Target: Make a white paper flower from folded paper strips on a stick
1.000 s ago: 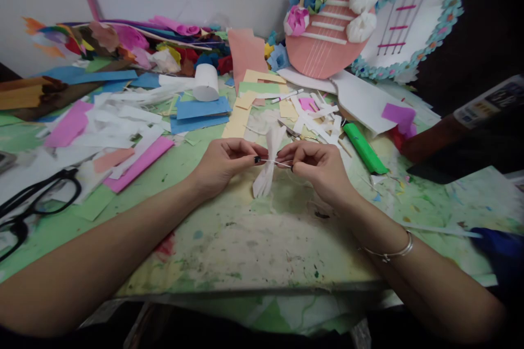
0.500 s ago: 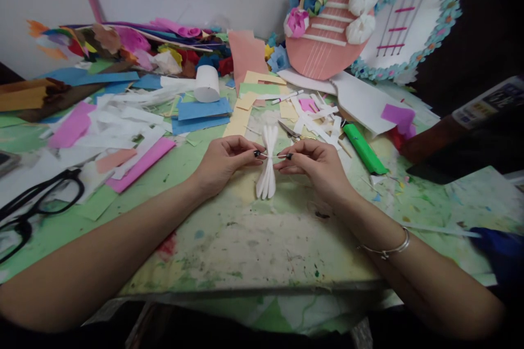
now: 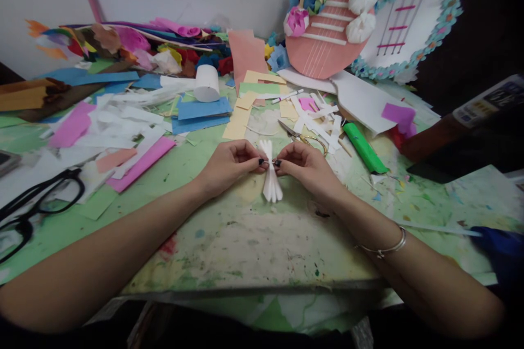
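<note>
A white pleated paper bundle (image 3: 271, 181), cinched at its middle, stands upright between my two hands just above the paint-stained green table (image 3: 254, 240). My left hand (image 3: 229, 166) pinches the bundle's waist from the left with thumb and finger closed. From the right, my right hand (image 3: 305, 166) pinches the same spot; a silver bangle (image 3: 385, 245) circles that wrist. The fingertips of both hands almost touch at the bundle's middle. Whatever thin tie goes round the waist is hidden by the fingers.
Scissors (image 3: 301, 135) lie just beyond my hands, a green cutter (image 3: 364, 148) to their right. Coloured paper scraps (image 3: 123, 120) and a white tape roll (image 3: 207, 83) cover the left. Black glasses (image 3: 36, 202) lie at the far left. Paper guitars (image 3: 331, 27) lean at the back.
My hands have drawn closer together, so the thin strand stretched between them no longer shows. The paper bundle turned from tilted to upright and sank slightly toward me.
</note>
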A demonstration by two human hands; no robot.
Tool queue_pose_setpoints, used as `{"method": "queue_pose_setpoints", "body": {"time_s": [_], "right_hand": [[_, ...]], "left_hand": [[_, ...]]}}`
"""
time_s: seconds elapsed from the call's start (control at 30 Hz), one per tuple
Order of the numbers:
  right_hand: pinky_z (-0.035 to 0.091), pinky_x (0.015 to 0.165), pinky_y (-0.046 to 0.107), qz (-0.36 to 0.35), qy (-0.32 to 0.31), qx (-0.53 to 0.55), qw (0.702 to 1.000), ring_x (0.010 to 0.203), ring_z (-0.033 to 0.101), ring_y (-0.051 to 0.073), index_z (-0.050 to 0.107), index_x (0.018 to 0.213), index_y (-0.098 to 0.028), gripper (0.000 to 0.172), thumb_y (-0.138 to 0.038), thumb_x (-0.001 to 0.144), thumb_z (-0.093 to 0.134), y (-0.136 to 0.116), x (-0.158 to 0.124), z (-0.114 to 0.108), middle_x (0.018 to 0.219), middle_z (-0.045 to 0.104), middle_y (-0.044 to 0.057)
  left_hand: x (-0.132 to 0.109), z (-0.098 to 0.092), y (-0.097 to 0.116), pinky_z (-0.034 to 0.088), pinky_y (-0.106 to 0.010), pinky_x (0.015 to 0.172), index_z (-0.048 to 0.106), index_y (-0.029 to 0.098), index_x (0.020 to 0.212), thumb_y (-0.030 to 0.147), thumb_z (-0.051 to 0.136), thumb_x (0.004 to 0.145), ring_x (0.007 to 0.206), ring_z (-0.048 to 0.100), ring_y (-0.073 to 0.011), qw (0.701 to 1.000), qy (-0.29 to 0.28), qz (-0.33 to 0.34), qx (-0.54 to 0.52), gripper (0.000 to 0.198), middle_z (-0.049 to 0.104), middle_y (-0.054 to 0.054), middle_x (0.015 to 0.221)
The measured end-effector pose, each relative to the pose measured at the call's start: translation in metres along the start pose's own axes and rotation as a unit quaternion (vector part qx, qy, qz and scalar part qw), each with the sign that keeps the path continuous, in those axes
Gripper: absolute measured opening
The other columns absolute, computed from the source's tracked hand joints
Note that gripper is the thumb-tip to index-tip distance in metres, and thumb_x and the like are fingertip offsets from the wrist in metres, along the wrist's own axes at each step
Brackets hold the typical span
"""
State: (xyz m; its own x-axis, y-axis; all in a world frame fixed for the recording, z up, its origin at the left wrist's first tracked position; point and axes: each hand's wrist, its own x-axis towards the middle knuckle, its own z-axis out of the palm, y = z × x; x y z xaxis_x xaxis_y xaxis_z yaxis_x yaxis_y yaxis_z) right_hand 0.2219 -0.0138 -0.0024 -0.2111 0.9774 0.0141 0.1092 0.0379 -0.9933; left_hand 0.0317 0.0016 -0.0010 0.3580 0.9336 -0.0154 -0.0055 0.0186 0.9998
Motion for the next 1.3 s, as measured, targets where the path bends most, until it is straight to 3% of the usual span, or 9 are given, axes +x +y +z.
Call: {"method": "queue_pose_setpoints", "body": {"time_s": [0.1, 0.23, 0.33, 0.5, 0.6, 0.77, 0.97, 1.3], "right_hand": [[0.051, 0.070, 0.030, -0.013, -0.023, -0.037, 0.999, 0.073, 0.061, 0.014, 0.058, 0.081, -0.018, 0.019, -0.023, 0.068, 0.070, 0.002, 0.000, 0.000, 0.082, 0.064, 0.003], [0.046, 0.061, 0.027, -0.036, -0.028, -0.137, 0.989, 0.067, 0.058, 0.013, 0.059, 0.087, -0.019, 0.019, -0.020, 0.070, 0.066, 0.002, -0.002, 0.003, 0.079, 0.064, 0.002], [0.041, 0.059, 0.027, -0.062, -0.020, -0.214, 0.975, 0.063, 0.054, 0.012, 0.060, 0.088, -0.019, 0.016, -0.018, 0.073, 0.062, 0.001, -0.001, 0.005, 0.075, 0.063, 0.000], [0.037, 0.061, 0.026, -0.106, -0.009, -0.292, 0.951, 0.060, 0.050, 0.011, 0.064, 0.082, -0.019, 0.015, -0.010, 0.075, 0.053, 0.003, 0.006, 0.003, 0.070, 0.062, -0.001], [0.036, 0.060, 0.026, -0.121, -0.017, -0.306, 0.944, 0.058, 0.049, 0.010, 0.064, 0.078, -0.018, 0.013, -0.010, 0.074, 0.056, 0.004, 0.010, 0.001, 0.067, 0.061, -0.002], [0.036, 0.059, 0.025, -0.133, -0.032, -0.308, 0.942, 0.056, 0.048, 0.010, 0.064, 0.078, -0.019, 0.011, -0.011, 0.074, 0.057, 0.004, 0.012, -0.001, 0.064, 0.058, -0.003], [0.037, 0.061, 0.025, -0.181, -0.021, -0.331, 0.926, 0.060, 0.049, 0.010, 0.065, 0.076, -0.018, 0.011, -0.009, 0.073, 0.060, 0.005, 0.014, -0.001, 0.070, 0.055, -0.001], [0.037, 0.060, 0.024, -0.199, -0.093, -0.284, 0.933, 0.064, 0.047, 0.010, 0.059, 0.079, -0.017, 0.006, -0.012, 0.077, 0.059, 0.004, 0.014, -0.005, 0.078, 0.051, 0.000]], "left_hand": [[0.000, -0.002, -0.001, 0.056, -0.032, 0.077, 0.063, 0.013, 0.069, 0.024, 0.071, 0.071, 0.077, 0.065, -0.0148, 0.995, -0.004, 0.053, 0.088, 0.014, 0.068, -0.008, 0.086], [0.002, -0.010, -0.001, 0.052, -0.027, 0.072, 0.067, 0.015, 0.072, 0.018, 0.066, 0.072, 0.085, 0.062, -0.0163, 0.952, -0.003, 0.178, 0.251, 0.002, 0.066, -0.008, 0.095], [0.007, -0.017, -0.001, 0.051, -0.028, 0.073, 0.067, 0.017, 0.092, 0.013, 0.059, 0.075, 0.089, 0.063, -0.0173, 0.935, -0.022, 0.209, 0.285, 0.020, 0.067, -0.009, 0.104], [0.019, -0.022, -0.009, 0.041, -0.043, 0.098, 0.064, 0.021, 0.106, 0.003, 0.045, 0.078, 0.115, 0.057, -0.0223, 0.872, -0.078, 0.308, 0.371, 0.038, 0.065, -0.009, 0.121], [0.022, -0.020, -0.015, 0.039, -0.044, 0.097, 0.062, 0.022, 0.113, 0.005, 0.045, 0.081, 0.115, 0.056, -0.0229, 0.856, -0.106, 0.318, 0.392, 0.039, 0.063, -0.010, 0.125], [0.020, -0.019, -0.018, 0.042, -0.039, 0.093, 0.066, 0.024, 0.105, 0.016, 0.048, 0.088, 0.106, 0.058, -0.0209, 0.843, -0.087, 0.330, 0.415, 0.026, 0.068, -0.007, 0.113], [0.023, -0.020, -0.020, 0.043, -0.036, 0.086, 0.069, 0.022, 0.095, 0.015, 0.046, 0.090, 0.096, 0.055, -0.0206, 0.829, -0.074, 0.341, 0.437, 0.024, 0.068, -0.009, 0.104], [0.020, -0.019, -0.013, 0.042, -0.033, 0.082, 0.066, 0.017, 0.085, 0.016, 0.049, 0.091, 0.085, 0.050, -0.0183, 0.823, -0.078, 0.364, 0.429, 0.018, 0.070, -0.005, 0.088]]}}
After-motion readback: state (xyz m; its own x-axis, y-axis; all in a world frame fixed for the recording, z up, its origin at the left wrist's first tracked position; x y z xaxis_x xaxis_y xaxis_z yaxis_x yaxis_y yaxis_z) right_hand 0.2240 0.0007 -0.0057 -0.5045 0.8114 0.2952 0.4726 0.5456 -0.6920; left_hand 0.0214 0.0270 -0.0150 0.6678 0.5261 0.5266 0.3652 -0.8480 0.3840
